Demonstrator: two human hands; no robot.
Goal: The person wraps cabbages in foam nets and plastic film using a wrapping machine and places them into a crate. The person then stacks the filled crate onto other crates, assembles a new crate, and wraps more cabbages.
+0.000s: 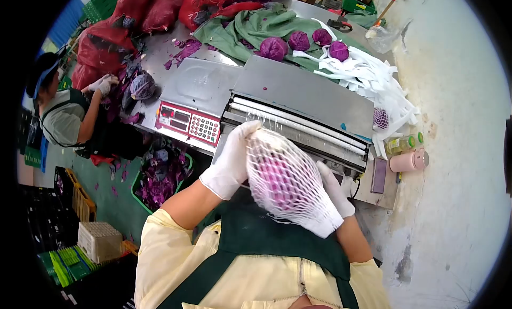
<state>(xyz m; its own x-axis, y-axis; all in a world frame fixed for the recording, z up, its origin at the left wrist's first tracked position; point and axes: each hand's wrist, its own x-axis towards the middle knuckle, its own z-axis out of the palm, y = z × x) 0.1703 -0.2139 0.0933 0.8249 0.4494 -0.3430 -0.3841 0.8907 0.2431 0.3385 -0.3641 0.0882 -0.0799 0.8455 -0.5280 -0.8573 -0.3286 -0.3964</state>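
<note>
A red cabbage in a white foam net is held up in front of my apron, its purple showing through the mesh. My left hand, in a white glove, grips the net's upper left end. On the other side, my right hand, also gloved, presses against the netted cabbage; its fingers are partly hidden behind it. The net's bunched tail points down to the right. Just beyond my hands lies a steel wrapping machine with white rollers. A red scale with a keypad sits to its left.
Loose red cabbages rest on a green cloth beside a heap of white foam nets. A co-worker handles cabbage at left. Below stands a green-rimmed crate of purple leaves. A pink bottle is near the right wall.
</note>
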